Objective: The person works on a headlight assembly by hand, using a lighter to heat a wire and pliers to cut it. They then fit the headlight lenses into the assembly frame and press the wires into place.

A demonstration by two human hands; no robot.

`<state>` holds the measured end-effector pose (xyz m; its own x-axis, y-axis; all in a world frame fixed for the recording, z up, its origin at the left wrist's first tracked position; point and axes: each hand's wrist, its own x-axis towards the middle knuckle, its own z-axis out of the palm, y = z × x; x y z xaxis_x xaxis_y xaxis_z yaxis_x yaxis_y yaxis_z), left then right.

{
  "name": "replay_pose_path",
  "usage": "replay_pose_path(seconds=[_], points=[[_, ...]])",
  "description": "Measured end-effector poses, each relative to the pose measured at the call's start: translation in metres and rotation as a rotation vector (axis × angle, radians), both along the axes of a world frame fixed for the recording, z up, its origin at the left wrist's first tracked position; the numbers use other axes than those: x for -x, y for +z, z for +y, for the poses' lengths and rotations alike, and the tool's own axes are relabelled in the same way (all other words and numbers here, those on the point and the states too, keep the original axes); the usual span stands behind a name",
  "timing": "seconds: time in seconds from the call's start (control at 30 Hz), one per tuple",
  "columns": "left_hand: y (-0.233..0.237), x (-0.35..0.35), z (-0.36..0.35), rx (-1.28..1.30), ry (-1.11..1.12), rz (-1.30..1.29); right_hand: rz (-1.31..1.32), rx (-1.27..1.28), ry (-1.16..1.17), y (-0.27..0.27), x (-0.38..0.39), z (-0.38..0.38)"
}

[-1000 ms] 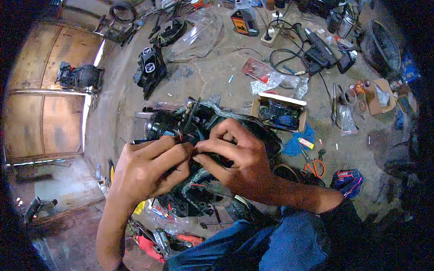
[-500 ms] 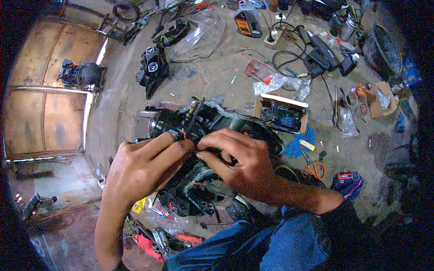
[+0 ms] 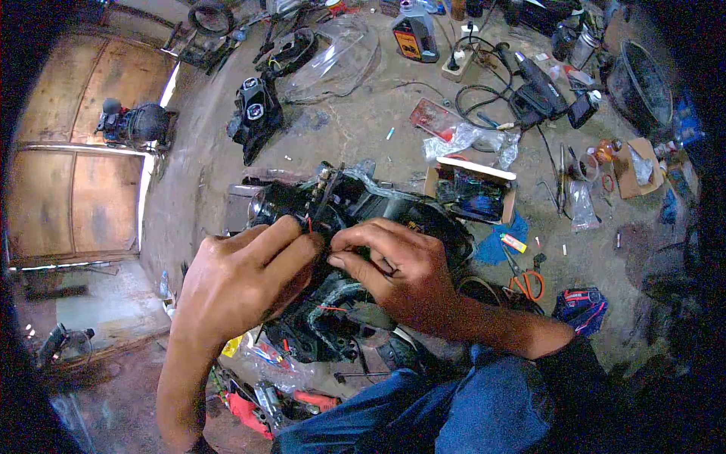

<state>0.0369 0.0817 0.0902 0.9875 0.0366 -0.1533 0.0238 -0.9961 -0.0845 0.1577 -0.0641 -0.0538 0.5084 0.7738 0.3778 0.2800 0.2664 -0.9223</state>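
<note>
Both hands meet above a dark mechanical assembly with wires and a metal frame, at the centre. My left hand has its fingers bent and pressed together; a thin red wire shows just past its fingertips. What those fingers pinch is hidden. Close on its right, my right hand has thumb and index finger pinched near the left fingertips, on something too small to make out. Another short red wire lies across the assembly below the hands.
Orange-handled scissors, a lighter and an open cardboard box lie to the right. Farther off are a heat gun, a power strip and an oil bottle. A black headlight part is at upper left.
My left hand's fingers have shifted slightly and bunched closer together, covering more of the wire. My right hand's fingers have moved only a little.
</note>
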Motion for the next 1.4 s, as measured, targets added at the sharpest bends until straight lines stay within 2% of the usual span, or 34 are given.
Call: replay_pose_path(seconds=[0.27,0.33,0.43,0.53,0.83,0.93,1.03,1.13,1.23,1.33,1.4], points=[[-0.004,0.003,-0.004,-0.054,-0.046,-0.043,-0.164,-0.174,-0.095,-0.016,0.002,0.008],[-0.004,0.006,-0.005,-0.054,-0.02,-0.026,-0.138,-0.162,-0.081,-0.016,0.003,0.008],[-0.004,0.01,-0.01,-0.046,0.036,-0.08,0.107,0.036,0.049,0.004,0.001,-0.002],[-0.008,0.016,-0.01,-0.025,0.071,-0.101,0.222,0.214,0.129,0.012,-0.002,-0.01],[-0.011,0.014,-0.015,-0.036,0.082,-0.157,-0.005,0.024,-0.032,-0.005,0.001,-0.006],[-0.012,0.015,-0.012,-0.063,0.025,-0.166,-0.015,0.078,-0.021,0.006,0.0,-0.01],[-0.018,0.015,-0.018,-0.026,0.095,-0.233,0.032,0.159,0.013,0.006,0.001,-0.013],[-0.026,0.016,-0.021,0.012,0.066,-0.219,0.024,0.159,-0.001,-0.002,0.003,-0.012],[-0.029,0.014,-0.021,0.076,0.084,-0.21,0.325,0.277,0.023,0.007,0.003,-0.012],[-0.025,0.011,-0.019,0.06,0.064,-0.154,0.425,0.187,0.029,-0.005,0.006,-0.011],[-0.023,0.009,-0.017,0.04,0.049,-0.13,0.349,0.203,0.018,-0.006,0.007,-0.011]])
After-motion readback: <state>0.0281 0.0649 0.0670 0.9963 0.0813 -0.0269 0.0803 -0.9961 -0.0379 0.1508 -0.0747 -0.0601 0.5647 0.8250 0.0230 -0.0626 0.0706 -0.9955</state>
